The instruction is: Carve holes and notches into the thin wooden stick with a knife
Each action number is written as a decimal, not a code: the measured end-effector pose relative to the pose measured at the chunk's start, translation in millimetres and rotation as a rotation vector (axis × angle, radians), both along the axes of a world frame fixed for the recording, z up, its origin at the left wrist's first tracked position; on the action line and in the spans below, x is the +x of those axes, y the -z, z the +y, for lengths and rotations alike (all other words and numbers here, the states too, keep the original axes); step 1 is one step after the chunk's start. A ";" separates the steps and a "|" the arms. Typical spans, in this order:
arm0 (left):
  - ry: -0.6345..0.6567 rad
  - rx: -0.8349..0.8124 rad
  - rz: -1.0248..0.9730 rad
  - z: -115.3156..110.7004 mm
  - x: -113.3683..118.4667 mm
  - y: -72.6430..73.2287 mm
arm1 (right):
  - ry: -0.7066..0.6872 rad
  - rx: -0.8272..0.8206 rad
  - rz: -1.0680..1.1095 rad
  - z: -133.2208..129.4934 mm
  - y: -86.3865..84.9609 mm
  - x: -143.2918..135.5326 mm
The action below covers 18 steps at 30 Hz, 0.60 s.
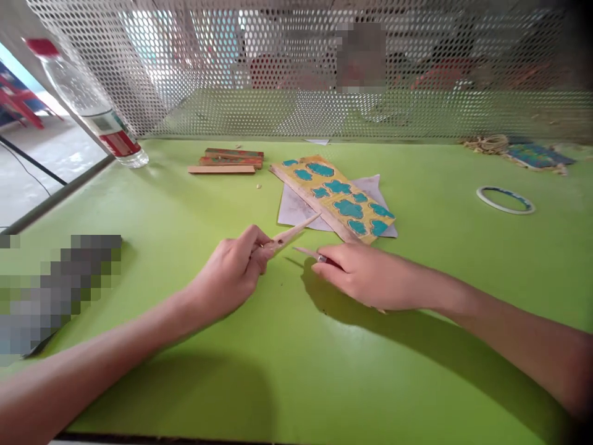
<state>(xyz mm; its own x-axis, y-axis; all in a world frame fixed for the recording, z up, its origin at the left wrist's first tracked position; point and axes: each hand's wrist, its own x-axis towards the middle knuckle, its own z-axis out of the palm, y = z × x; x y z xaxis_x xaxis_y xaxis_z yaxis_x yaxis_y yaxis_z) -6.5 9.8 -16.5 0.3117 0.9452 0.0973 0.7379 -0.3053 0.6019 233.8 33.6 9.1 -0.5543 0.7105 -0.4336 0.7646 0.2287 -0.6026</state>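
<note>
My left hand (241, 262) is closed around a pale tapered wooden stick (296, 230), which has a dark spot near my fingers. Its thin tip points up and right, in front of a yellow board (340, 193) painted with teal shapes. In my right hand (354, 272) is a small carving knife (306, 251) with a metal collar; its handle is mostly hidden in my grip. The blade points left, beneath the stick and apart from it. Under the painted board lies a sheet of white paper (293, 209).
A water bottle (104, 120) stands at the back left. Painted wooden strips (227, 162) lie near a perforated metal screen (231, 74). At right are a roll of tape (506, 201) and a blue piece with twine (537, 156). A blurred dark object (69, 296) lies at left.
</note>
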 end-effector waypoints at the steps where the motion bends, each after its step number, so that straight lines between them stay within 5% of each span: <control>1: -0.011 -0.039 -0.037 -0.8 0.0 -1.1 | 0.026 0.101 0.011 -1.7 0.7 -0.2; 7: -0.032 -0.223 -0.203 -9.5 1.5 -1.1 | 0.001 0.541 0.018 -12.6 9.3 -9.9; 18: 0.001 -0.179 -0.196 -8.7 3.9 -0.7 | -0.031 0.628 -0.017 -16.5 19.4 -19.7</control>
<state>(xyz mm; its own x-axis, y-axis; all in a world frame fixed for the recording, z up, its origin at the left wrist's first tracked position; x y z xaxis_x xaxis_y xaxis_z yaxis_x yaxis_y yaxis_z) -2.6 1.1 -15.8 0.3039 0.9526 -0.0130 0.6016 -0.1813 0.7779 214.1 17.1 -10.3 -0.5755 0.8161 0.0524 0.7600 0.5575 -0.3341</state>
